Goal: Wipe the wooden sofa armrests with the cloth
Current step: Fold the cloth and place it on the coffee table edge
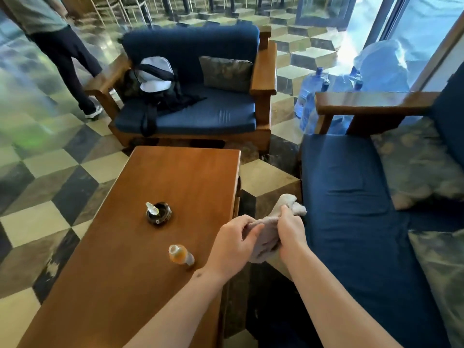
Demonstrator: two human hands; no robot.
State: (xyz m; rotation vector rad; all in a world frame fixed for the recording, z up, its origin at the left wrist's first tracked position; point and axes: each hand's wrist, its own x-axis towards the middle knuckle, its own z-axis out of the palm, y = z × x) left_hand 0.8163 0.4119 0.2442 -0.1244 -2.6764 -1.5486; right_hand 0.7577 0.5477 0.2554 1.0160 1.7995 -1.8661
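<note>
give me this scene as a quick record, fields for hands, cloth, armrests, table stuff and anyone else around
left hand: gripping the cloth
right hand: gripping the cloth
cloth: bunched between both hands, above the gap between table and sofa
nearest armrest: far end of the long sofa, not touched yet
small sofa armrests: bare wood, untouched
coffee table: holds a dark ashtray and an orange bottle
small sofa seat: backpack and a cushion
other person: standing at far left, beside the small sofa

Single head view, looking forward-down, close over table (155,259).
</note>
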